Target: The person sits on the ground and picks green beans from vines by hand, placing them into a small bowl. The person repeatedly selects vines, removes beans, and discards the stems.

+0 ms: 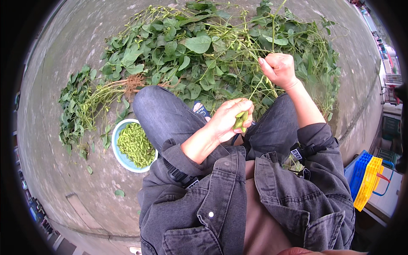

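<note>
My left hand (229, 117) is curled round several green soybean pods (240, 122), which stick out at the thumb side, above my lap. Higher and to the right, my right hand (278, 70) is closed in a fist on the stem of a soybean plant (273, 34). Part of that plant runs up past the fist, and thin stalks hang below it toward my left hand. Beside my left knee on the ground stands a light blue bowl (117, 148), holding a heap of picked green pods (135, 145).
A wide pile of leafy soybean plants (197, 44) lies in front of my feet. More plants, with brown roots (134, 83), lie at the left on the concrete ground (80, 38). Blue and yellow plastic baskets (366, 180) stand at the right.
</note>
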Action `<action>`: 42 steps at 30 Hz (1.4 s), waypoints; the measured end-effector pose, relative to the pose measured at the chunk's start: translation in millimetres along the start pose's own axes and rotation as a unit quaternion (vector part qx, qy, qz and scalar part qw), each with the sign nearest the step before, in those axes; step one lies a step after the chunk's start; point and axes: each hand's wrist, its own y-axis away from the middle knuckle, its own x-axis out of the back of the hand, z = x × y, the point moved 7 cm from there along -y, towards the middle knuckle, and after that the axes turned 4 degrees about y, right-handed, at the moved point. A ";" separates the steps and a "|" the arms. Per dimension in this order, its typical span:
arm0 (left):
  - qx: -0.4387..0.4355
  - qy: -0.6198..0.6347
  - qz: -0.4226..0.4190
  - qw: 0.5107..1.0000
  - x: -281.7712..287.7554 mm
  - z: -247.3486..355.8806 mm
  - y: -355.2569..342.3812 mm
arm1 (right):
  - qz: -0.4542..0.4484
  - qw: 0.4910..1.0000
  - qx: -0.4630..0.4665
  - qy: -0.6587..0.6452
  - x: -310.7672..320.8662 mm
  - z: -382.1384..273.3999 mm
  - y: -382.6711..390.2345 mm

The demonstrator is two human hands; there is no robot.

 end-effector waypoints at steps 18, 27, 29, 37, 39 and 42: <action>-0.399 -0.023 0.559 0.726 273.9 85.2 319.1 | 0.038 0.941 -0.301 -0.148 0.4 109.2 33.8; -0.165 -0.331 0.725 0.581 353.1 78.6 358.0 | -0.023 0.940 -0.272 -0.206 4.1 50.8 33.9; -0.317 -0.363 0.671 0.564 300.2 125.3 329.5 | -0.038 0.951 -0.244 -0.187 10.5 38.9 35.0; -0.377 -0.707 0.083 0.592 22.9 135.7 19.9 | -0.074 0.976 -0.105 -0.174 44.5 -11.4 29.3; -0.359 -0.767 0.063 0.528 0.7 122.9 -45.1 | -0.103 0.983 -0.065 -0.135 56.1 -19.0 34.6; -0.218 -0.803 0.047 0.553 12.4 103.8 -104.0 | -0.144 0.981 -0.035 -0.127 75.2 -22.6 47.8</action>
